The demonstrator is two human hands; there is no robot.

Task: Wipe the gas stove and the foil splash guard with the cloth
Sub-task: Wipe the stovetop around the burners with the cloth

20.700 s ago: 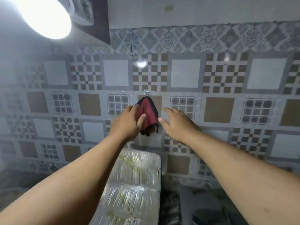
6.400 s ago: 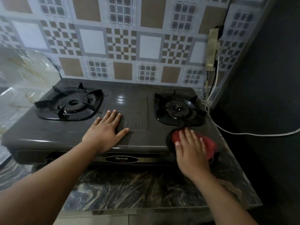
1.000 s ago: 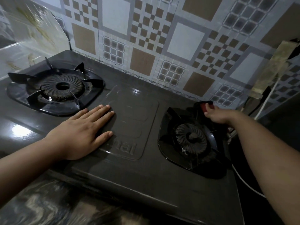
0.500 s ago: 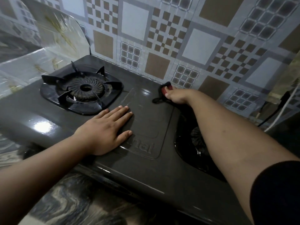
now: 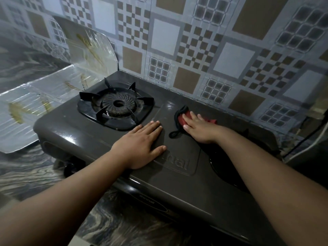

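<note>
Right hand (image 5: 198, 129) lies palm-down with its fingers spread, pressing the red cloth (image 5: 182, 119) flat onto the gas stove (image 5: 177, 178) rather than gripping it, so the step in hand looks like wiping the stove's top. Taking the stove as the landmark: it fills the middle of the view, dark and glossy, backed against the patterned tile wall (image 5: 213, 50); the foil splash guard (image 5: 53, 91) stands along its left side and bends round its back-left corner, and yellowish streaks show on the foil, so that half of the job appears not yet done. On the stove's left half sits the left burner (image 5: 117, 107) with its black pan support; the right burner is mostly hidden under the right forearm. The cloth rests on the raised centre panel of the stove, toward the back, its dark edging and loop trailing out toward the front. Left hand (image 5: 140, 146) rests open and flat on the same panel just in front of the left burner, holding nothing, apparently steadying the stove. Next move probably calls for firm downward pressure while sliding the cloth across the panel, lifting clear of the burner prongs
</note>
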